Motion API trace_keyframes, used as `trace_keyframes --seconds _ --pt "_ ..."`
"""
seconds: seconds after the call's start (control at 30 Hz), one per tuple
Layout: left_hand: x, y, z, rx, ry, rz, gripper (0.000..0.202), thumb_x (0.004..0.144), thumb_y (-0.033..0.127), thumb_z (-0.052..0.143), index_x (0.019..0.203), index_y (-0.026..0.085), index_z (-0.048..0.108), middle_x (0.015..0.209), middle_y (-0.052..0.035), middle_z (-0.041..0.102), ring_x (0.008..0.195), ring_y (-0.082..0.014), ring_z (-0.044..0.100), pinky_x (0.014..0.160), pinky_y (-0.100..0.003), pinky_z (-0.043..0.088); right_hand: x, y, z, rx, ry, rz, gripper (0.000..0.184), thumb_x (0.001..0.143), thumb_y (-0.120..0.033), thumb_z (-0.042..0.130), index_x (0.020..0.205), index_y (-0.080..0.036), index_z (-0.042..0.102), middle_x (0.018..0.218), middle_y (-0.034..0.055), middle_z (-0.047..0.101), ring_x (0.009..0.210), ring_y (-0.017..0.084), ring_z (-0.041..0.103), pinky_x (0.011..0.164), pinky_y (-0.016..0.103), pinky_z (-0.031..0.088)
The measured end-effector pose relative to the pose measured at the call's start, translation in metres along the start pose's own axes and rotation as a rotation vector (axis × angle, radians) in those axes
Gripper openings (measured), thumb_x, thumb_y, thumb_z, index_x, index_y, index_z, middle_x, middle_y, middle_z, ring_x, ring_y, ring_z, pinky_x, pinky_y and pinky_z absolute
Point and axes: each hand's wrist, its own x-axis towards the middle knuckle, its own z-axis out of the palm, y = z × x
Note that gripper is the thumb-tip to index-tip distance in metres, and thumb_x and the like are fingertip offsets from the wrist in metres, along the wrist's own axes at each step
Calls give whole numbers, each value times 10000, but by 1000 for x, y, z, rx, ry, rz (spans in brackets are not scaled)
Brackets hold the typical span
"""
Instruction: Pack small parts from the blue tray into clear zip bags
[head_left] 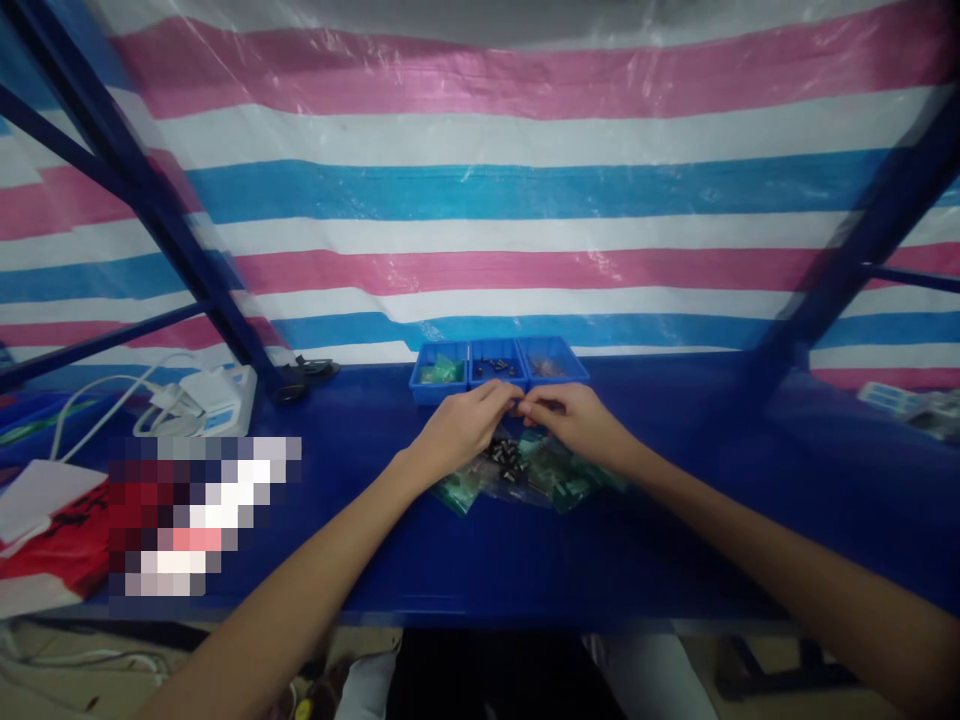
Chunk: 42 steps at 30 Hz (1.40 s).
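My left hand (466, 422) and my right hand (576, 412) meet above the middle of the blue table, fingertips pinched and nearly touching. Whatever sits between the fingertips is too small and dark to make out. Just below lies a pile of dark screws (508, 460) on clear plastic. Small green-tinted plastic bags (568, 482) lie to the right of the pile, and another green bag (459, 490) is on its left. Behind the hands stand three joined blue bins: the left bin (438, 394) holds green bags, the middle bin (496, 349) dark screws, and the right bin (559, 352) small brownish pieces.
On the left of the table (360, 540) are a white power strip (238, 400) with cables, a dark cable-like item (315, 367) and a red bag (71, 540). A blurred patch covers part of that side. Blue frame posts (176, 235) and a striped sheet (495, 190) enclose the back.
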Motion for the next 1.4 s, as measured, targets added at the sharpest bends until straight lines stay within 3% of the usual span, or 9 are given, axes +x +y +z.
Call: trace_keyframes --seconds 0.1,0.2,0.3,0.4,0.5,0.6,0.9,1.13,1.4 --pt "3 3 2 -98 69 6 210 1070 208 381 1195 191 548 1090 -65 670 993 -164 654 861 -312 530 1 2 1 61 6 20 227 935 -301 541 817 -184 696 775 35 719 703 157 645 665 285 473" --pt "3 -2 1 -69 62 -12 228 1051 175 396 1213 194 555 1142 -79 662 1029 -178 651 881 -334 536 1 7 1 -58 28 16 184 931 -270 555 882 -190 713 828 41 743 754 171 671 706 295 485" --pt "0 -14 -3 58 -33 -49 215 1002 161 467 1170 198 596 1132 -79 658 1022 -203 647 864 -361 542 0 15 0 -306 33 -42 182 923 -211 568 1006 -194 729 973 67 760 889 213 678 814 342 488" --pt "-3 -22 -4 133 -164 -73 164 968 187 532 1086 201 645 1028 -58 670 963 -205 650 818 -345 539 -1 21 2 -432 -71 -125 256 920 -167 573 1124 -212 721 1138 74 742 1046 243 652 945 388 459" --pt "-5 -23 -1 173 -256 -86 156 970 218 537 1059 205 664 996 -52 666 921 -203 649 735 -308 522 -2 23 8 -474 -208 -176 267 937 -128 534 1082 -218 739 1122 64 745 1041 240 645 962 389 439" --pt "-5 -21 1 188 -277 -99 170 981 217 516 1063 206 664 997 -51 665 894 -197 649 698 -291 502 -3 22 12 -521 -230 -184 263 933 -102 517 1022 -198 744 1066 83 740 981 241 628 910 381 434" --pt "-2 -18 -5 143 -208 -73 159 981 220 518 1063 207 653 980 -48 667 892 -193 656 739 -307 513 -2 18 11 -425 -84 -89 95 863 -102 615 875 -189 653 862 46 697 823 198 605 759 308 419" --pt "0 -10 -5 97 -165 4 173 1014 319 543 1053 189 651 933 -36 657 847 -173 638 755 -302 495 -4 7 14 -97 142 -22 193 887 -183 613 1080 -190 617 823 20 720 744 169 665 698 280 470" --pt "-1 -12 1 95 -138 -11 202 1028 335 536 967 181 652 884 -19 664 809 -154 634 706 -272 455 -5 1 13 -99 25 -74 143 909 -144 539 936 -200 667 891 34 768 847 177 718 773 288 501"
